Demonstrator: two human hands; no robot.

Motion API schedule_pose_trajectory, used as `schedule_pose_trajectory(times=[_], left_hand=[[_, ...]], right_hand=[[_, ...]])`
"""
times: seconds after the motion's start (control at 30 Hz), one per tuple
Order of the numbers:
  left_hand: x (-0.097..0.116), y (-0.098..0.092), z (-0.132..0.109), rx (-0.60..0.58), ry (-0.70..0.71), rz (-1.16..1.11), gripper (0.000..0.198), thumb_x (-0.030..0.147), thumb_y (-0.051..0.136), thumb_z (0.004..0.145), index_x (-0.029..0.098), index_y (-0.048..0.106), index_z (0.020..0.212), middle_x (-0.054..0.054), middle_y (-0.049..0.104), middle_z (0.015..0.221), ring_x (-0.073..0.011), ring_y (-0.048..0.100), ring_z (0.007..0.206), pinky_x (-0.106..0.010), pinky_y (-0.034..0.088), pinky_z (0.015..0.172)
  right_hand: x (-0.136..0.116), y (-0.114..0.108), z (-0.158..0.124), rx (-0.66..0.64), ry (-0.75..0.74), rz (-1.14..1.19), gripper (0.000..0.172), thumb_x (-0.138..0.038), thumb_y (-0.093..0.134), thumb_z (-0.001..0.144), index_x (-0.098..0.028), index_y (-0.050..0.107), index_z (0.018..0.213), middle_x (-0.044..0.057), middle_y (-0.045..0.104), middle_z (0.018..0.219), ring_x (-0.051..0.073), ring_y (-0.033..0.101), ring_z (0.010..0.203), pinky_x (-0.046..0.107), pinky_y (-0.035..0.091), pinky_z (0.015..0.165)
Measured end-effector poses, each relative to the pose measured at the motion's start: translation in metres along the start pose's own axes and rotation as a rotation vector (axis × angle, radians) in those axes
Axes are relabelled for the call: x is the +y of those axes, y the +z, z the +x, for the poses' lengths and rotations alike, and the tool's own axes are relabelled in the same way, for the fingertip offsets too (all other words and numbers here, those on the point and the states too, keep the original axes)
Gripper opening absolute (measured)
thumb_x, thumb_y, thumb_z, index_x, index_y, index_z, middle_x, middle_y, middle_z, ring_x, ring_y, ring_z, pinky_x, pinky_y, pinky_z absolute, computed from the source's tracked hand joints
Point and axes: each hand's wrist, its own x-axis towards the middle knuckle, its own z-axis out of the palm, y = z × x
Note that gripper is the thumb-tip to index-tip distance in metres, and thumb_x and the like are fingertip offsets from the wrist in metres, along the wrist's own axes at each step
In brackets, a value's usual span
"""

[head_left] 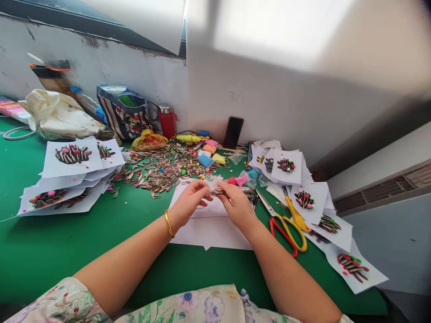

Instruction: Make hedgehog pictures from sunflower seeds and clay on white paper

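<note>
My left hand [188, 200] and my right hand [236, 205] meet above the table, their fingertips pinching a small crumpled clear plastic bag [213, 184]. Its contents are too small to make out. Under both hands lies a white paper sheet [210, 231] on the green table mat [101, 242]. A heap of striped sunflower seeds [161, 169] with coloured bits spreads just beyond my fingers. A gold bangle [168, 224] circles my left wrist.
Paper sheets with seed-decorated pictures [72, 157] lie stacked on the left and scattered on the right [305, 199]. Scissors with yellow handles [296, 233] and another red-handled pair [283, 236] lie right of my right hand. Clay lumps [205, 160], a phone [233, 132], bags and a red flask [167, 121] stand along the wall.
</note>
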Motion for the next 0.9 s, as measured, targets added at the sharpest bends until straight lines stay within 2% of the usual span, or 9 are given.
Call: schedule_pose_trajectory(times=[0.13,0.23,0.33,0.47,0.57,0.67,0.8,0.9], left_hand=[[-0.005,-0.01,0.0,-0.07,-0.077,-0.024,0.029,0.042,0.069,0.078,0.019,0.053,0.086,0.0,0.058,0.086,-0.0133,0.062,0.081,-0.022,0.048,0.065],[-0.006,-0.015,0.0,-0.077,-0.069,-0.007,0.031,0.042,0.07,0.078,0.018,0.052,0.083,0.0,0.057,0.085,-0.0125,0.06,0.078,-0.023,0.048,0.064],[-0.007,-0.014,0.0,-0.081,0.004,0.042,0.028,0.041,0.069,0.08,0.018,0.053,0.087,0.0,0.057,0.085,-0.0124,0.059,0.076,-0.024,0.05,0.064],[-0.01,-0.011,0.0,-0.047,0.127,0.087,0.023,0.034,0.067,0.08,0.02,0.051,0.088,0.002,0.056,0.082,-0.0116,0.059,0.071,-0.025,0.05,0.063],[-0.011,-0.012,0.0,0.022,0.206,0.13,0.017,0.029,0.065,0.08,0.02,0.05,0.083,0.004,0.054,0.073,-0.0113,0.057,0.066,-0.025,0.048,0.061],[-0.011,-0.014,0.0,0.068,0.306,0.305,0.005,0.022,0.057,0.082,0.019,0.058,0.078,0.001,0.058,0.07,-0.0129,0.056,0.067,-0.026,0.047,0.062],[-0.011,-0.017,0.0,0.061,0.441,0.59,0.02,0.017,0.049,0.083,0.02,0.068,0.075,-0.002,0.062,0.074,-0.0152,0.057,0.074,-0.028,0.047,0.069],[-0.013,-0.018,0.0,0.037,0.419,0.639,0.024,0.018,0.048,0.084,0.021,0.072,0.087,-0.002,0.066,0.079,-0.0156,0.06,0.077,-0.029,0.05,0.072]], right_hand=[[0.004,0.003,-0.007,-0.033,-0.036,0.022,0.034,-0.026,0.055,0.093,-0.018,0.059,0.127,0.013,0.063,0.12,0.024,0.057,0.113,0.04,0.047,0.097],[0.003,-0.001,-0.011,-0.06,-0.049,0.089,0.034,-0.031,0.054,0.095,-0.021,0.059,0.127,0.012,0.062,0.121,0.024,0.056,0.115,0.041,0.047,0.099],[0.0,-0.004,-0.013,-0.056,-0.022,0.171,0.03,-0.032,0.05,0.097,-0.024,0.06,0.125,0.01,0.064,0.116,0.023,0.058,0.11,0.041,0.048,0.097],[-0.002,-0.003,-0.013,-0.017,0.069,0.26,0.035,-0.03,0.06,0.092,-0.025,0.056,0.126,0.007,0.065,0.107,0.021,0.061,0.097,0.038,0.051,0.087],[-0.003,-0.004,-0.012,0.04,0.095,0.286,0.024,-0.028,0.063,0.089,-0.024,0.061,0.112,0.006,0.065,0.1,0.021,0.061,0.091,0.037,0.051,0.082],[-0.004,-0.005,-0.011,0.102,0.103,0.299,0.016,-0.027,0.063,0.088,-0.023,0.063,0.103,0.005,0.065,0.096,0.02,0.061,0.087,0.036,0.05,0.079],[-0.003,-0.004,-0.012,0.104,0.112,0.299,0.016,-0.028,0.063,0.087,-0.024,0.062,0.102,0.005,0.064,0.095,0.019,0.061,0.085,0.035,0.05,0.079],[0.0,-0.003,-0.014,0.054,0.147,0.346,0.02,-0.035,0.061,0.09,-0.024,0.061,0.107,0.006,0.065,0.102,0.02,0.062,0.092,0.037,0.051,0.083]])
